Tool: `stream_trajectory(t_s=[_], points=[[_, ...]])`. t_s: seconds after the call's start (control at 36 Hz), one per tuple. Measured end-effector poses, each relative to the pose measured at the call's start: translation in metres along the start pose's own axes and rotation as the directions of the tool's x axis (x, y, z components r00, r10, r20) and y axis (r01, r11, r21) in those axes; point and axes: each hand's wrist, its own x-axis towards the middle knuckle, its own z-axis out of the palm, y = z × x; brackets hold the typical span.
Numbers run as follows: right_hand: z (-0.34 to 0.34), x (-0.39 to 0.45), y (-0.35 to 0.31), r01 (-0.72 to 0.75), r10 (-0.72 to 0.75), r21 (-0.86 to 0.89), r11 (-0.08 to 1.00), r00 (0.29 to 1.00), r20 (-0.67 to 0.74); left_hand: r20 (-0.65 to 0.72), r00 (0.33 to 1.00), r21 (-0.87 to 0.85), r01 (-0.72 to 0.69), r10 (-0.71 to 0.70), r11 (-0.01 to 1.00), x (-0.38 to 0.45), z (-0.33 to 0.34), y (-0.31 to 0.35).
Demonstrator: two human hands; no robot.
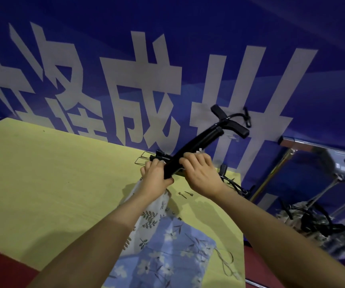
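A black hand pump (196,143) with a T-shaped handle (230,121) and a thin hose (242,115) is tilted above the far right part of the yellow-green table (53,173). My left hand (155,176) grips the pump's lower end. My right hand (200,173) curls over the barrel just above it. A wire foot bracket (144,157) sticks out at the pump's base, behind my left hand.
Floral cloths, white and blue (163,246), lie on the table under my arms. Two small metal needles (185,194) lie near my right wrist. Black cables (232,182) hang off the table's right edge. A chrome rail (275,169) and a blue banner wall (126,80) stand behind.
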Motion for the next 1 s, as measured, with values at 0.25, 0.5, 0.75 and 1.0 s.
stream_trajectory(t_s=[0.25,0.5,0.75,1.0], points=[[0.012,0.012,-0.022,-0.763,0.392,0.452,0.462,0.633,0.668,0.009,0.997,-0.379,0.078,-0.081,0.922,0.000,-0.028,-0.012],[0.040,0.041,-0.047,-0.804,0.272,0.571,0.163,0.593,0.758,0.012,0.992,-0.604,0.105,-0.123,0.790,-0.007,-0.044,-0.018],[0.025,0.058,-0.054,-0.735,0.332,0.661,-0.149,0.593,0.734,-0.057,0.989,-0.510,0.091,-0.140,0.855,-0.008,-0.046,-0.034],[0.017,0.058,-0.047,-0.693,0.250,0.720,-0.028,0.693,0.676,-0.060,0.987,-0.588,0.087,-0.151,0.804,-0.004,-0.048,-0.040]])
